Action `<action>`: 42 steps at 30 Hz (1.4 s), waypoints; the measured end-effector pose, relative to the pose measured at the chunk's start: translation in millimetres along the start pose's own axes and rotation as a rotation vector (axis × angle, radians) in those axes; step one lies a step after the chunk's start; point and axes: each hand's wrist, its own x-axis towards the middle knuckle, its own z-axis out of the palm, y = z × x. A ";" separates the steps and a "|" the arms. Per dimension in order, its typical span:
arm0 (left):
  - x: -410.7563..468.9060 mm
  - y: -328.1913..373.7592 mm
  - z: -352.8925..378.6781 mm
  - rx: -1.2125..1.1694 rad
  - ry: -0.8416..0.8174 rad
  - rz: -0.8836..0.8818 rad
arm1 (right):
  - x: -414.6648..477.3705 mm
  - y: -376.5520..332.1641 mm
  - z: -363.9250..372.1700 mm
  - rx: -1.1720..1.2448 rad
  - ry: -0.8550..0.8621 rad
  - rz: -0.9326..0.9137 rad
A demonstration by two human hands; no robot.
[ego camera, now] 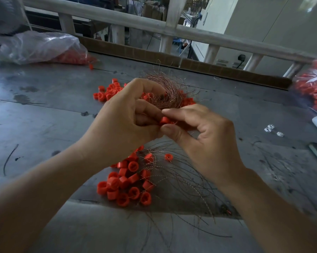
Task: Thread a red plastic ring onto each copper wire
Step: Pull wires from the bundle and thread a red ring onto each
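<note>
Two hands close together above scuffed grey metal tabletop (44, 110), right hand (205, 137) pinching red cylindrical plastic ring (164, 121), left hand (123, 121) curled round tangled bundle of copper wires (169, 90)

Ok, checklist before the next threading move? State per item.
1. right hand pinches ring: ok.
2. left hand holds a wire end: cannot tell, fingers hide it.
3. wire end lined up with the ring's hole: cannot tell.
4. loose rings on table, just below the hands: ok.
5. wire bundle behind the hands, more to thread: ok.
</note>
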 end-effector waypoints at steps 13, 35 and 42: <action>-5.2 2.5 2.8 0.396 0.049 0.186 | -3.1 -1.5 4.8 0.162 -0.091 0.241; -7.2 -2.4 4.2 0.039 -0.208 0.067 | -2.1 -6.2 0.0 0.025 -0.077 -0.002; -1.7 6.1 -4.8 -0.215 -0.158 -0.144 | 0.3 -7.6 -0.5 0.111 -0.109 0.031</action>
